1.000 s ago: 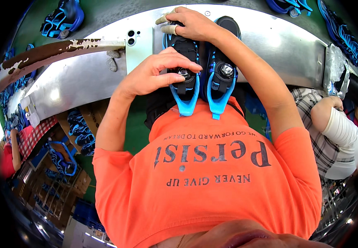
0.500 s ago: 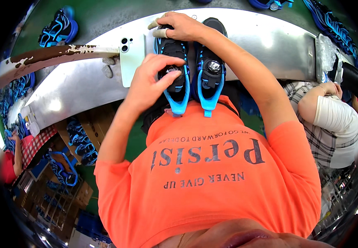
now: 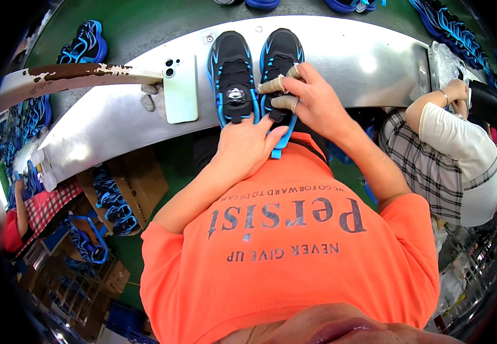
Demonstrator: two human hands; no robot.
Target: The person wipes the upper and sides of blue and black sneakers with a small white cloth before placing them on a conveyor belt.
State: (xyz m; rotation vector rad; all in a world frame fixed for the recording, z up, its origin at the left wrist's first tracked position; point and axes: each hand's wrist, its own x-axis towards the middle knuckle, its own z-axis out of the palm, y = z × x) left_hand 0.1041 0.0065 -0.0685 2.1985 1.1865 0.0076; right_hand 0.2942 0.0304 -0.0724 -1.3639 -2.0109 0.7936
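Note:
Two black-and-blue sneakers stand side by side on the metal worktop, toes pointing away from me. The left sneaker [image 3: 233,66] shows a clear round dial above its tongue. On the right sneaker [image 3: 281,49] the dial area is hidden by my right hand [image 3: 311,98], whose fingers, some in pale finger covers, are bent onto its lacing and tongue. My left hand [image 3: 244,146] lies at the heel ends, its fingers at the left sneaker's tongue and its forefinger and thumb closed on the right sneaker's collar.
A pale green phone [image 3: 180,92] lies left of the sneakers, beside small stones [image 3: 147,102] and a chipped curved bar [image 3: 88,73]. At the right, another person [image 3: 460,149] works by a plastic-wrapped item [image 3: 446,63]. More shoes [image 3: 85,43] sit beyond the worktop, and a shoe-filled carton [image 3: 139,183] stands below left.
My right hand has moved from the left sneaker's toe to the right sneaker's tongue. My left hand has dropped from the left dial to the collars. The sneakers now sit slightly apart.

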